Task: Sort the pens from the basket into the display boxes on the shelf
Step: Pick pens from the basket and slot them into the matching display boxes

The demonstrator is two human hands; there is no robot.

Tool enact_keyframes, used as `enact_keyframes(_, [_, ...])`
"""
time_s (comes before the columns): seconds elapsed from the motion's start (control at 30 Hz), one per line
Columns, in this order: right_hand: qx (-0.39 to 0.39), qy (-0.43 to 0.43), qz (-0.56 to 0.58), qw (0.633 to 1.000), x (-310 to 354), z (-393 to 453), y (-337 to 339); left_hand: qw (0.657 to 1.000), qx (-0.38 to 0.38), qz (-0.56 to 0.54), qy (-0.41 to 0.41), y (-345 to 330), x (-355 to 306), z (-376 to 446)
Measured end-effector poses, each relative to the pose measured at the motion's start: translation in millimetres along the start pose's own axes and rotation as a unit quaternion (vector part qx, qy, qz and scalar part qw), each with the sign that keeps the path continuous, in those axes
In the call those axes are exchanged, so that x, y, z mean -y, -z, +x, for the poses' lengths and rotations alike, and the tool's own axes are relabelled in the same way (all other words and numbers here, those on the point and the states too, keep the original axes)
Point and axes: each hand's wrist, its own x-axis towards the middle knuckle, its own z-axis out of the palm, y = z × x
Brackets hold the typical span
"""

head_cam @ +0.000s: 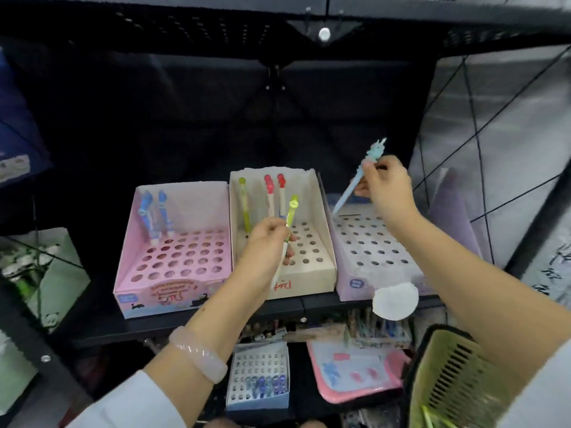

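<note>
- Left hand (267,239) pinches a yellow-green pen (290,216), tilted over the holes of the cream box (312,273) in the middle of the shelf (287,307).
- Two red pens (275,193) and another green pen (244,202) stand at that box's back.
- Right hand (384,188) grips a light blue pen (355,183), slanted above the lilac box (355,282).
- Pink box (173,291) on the left holds two blue pens (154,214).
- Green basket (448,375) sits low right, under the right forearm.
</note>
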Motion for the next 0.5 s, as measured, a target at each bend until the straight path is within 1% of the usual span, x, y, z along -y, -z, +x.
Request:
enact_keyframes(0.13, [0.008, 0.023, -0.079, 0.997, -23.3, 18.4, -0.2, 1.000, 0.007, -0.011, -0.017, -7.6, 6.9, 9.9])
enact_keyframes(0.3, [0.066, 0.038, -0.155, 0.985, -39.4, 26.8, -17.9, 1.000, 0.004, -0.013, -0.016, -7.5, 9.3, 18.5])
enact_keyframes(0.5, [0.119, 0.057, -0.189, 0.973, -36.9, 37.5, -22.5, 1.000, -0.005, 0.000, -0.016, -4.0, 8.7, 22.7])
